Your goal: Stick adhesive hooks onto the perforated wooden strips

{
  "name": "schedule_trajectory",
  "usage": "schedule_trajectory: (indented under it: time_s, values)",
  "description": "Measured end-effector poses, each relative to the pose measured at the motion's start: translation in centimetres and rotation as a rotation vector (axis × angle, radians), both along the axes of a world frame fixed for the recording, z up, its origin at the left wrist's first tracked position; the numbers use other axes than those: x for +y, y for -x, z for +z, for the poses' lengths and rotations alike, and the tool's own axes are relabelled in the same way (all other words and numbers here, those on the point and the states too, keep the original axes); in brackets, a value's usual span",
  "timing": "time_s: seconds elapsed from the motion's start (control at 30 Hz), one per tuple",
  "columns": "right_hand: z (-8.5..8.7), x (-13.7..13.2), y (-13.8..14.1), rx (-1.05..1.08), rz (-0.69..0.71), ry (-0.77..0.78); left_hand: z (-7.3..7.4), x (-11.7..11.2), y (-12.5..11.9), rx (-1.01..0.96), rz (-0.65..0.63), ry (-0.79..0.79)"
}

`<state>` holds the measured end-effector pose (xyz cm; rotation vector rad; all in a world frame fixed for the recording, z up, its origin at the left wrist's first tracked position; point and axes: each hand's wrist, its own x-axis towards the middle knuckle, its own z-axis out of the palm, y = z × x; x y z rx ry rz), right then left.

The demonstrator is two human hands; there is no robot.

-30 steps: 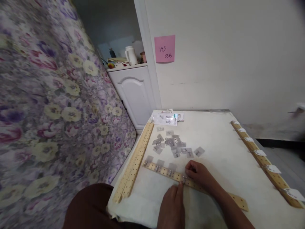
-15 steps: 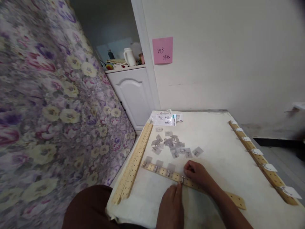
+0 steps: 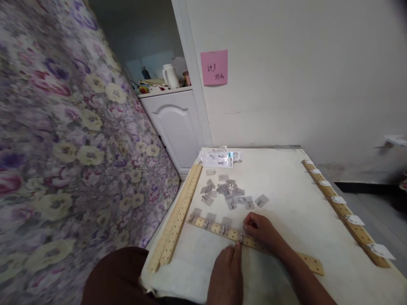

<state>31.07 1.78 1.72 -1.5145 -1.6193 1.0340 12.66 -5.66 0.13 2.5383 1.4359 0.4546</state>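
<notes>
A pale wooden strip (image 3: 213, 227) with rows of holes lies slantwise across the near part of the table. Several clear square adhesive pads with metal hooks sit along it, one being the end hook (image 3: 191, 218). My left hand (image 3: 225, 273) comes in from the near side, fingers close together, its foremost fingertip at the fourth hook (image 3: 241, 237). Just beyond that hook, my right hand (image 3: 261, 228) is closed, fingers curled in a pinch. Whatever is between its fingertips is hidden. My right forearm covers part of the strip.
Loose clear hook pads (image 3: 230, 190) lie scattered beyond the strip. Two drilled wooden strips (image 3: 176, 220) run along the left edge. On the right, another strip (image 3: 349, 218) carries white-backed hooks. Packaging (image 3: 216, 159) lies at the back, by the wall; a floral curtain (image 3: 79, 148) hangs at left.
The whole view has shifted slightly. Both hands stay at the same hook on the strip, with barely any change in their pose.
</notes>
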Motion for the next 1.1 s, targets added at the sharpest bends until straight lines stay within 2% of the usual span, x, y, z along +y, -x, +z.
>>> schedule_trajectory:
  time_s: [0.27,0.47,0.67,0.9,1.1]
  values:
    - [0.1,0.0,0.0,0.007,-0.003,0.001,1.2,-0.1,-0.1,-0.017,0.023,0.053]
    - [0.0,0.0,-0.1,0.012,0.005,-0.004,2.5,1.4,-0.5,-0.111,0.109,0.128]
    - [-0.1,0.1,-0.1,-0.003,0.006,-0.003,1.7,2.9,-1.2,-0.044,0.073,0.055]
    - [0.2,0.1,0.0,0.004,0.001,-0.013,1.6,3.0,-1.2,0.024,0.094,-0.01]
    - [0.3,0.1,0.0,0.007,-0.001,-0.016,1.5,3.3,-1.2,-0.018,0.106,-0.004]
